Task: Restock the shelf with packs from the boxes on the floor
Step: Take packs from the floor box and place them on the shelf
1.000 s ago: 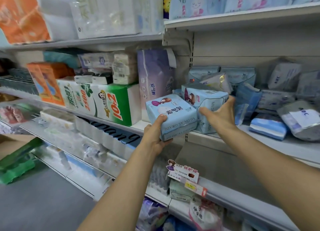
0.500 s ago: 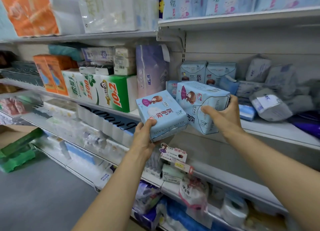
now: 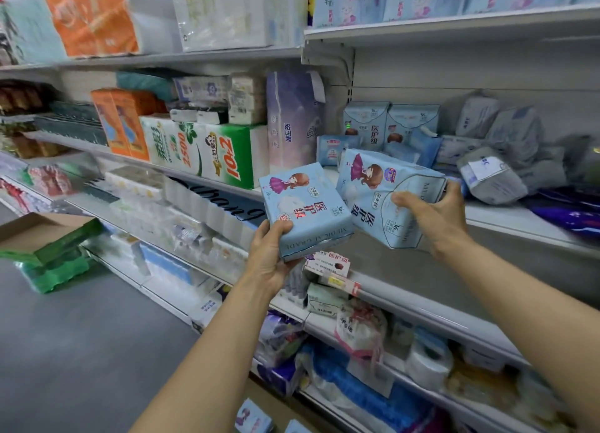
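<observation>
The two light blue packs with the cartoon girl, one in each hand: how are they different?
The light blue soft pack in the left hand is gripped from underneath; the light blue soft pack in the right hand is gripped from its right side. The left one looks smaller and sits lower. Both show the same girl and red writing.

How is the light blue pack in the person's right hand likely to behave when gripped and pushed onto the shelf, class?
Probably soft: the wrapper of the light blue pack creases where the right hand grips it. Likely light for its size, since one hand holds it tilted in the air. Its flat sides suggest it will not roll on the shelf.
</observation>
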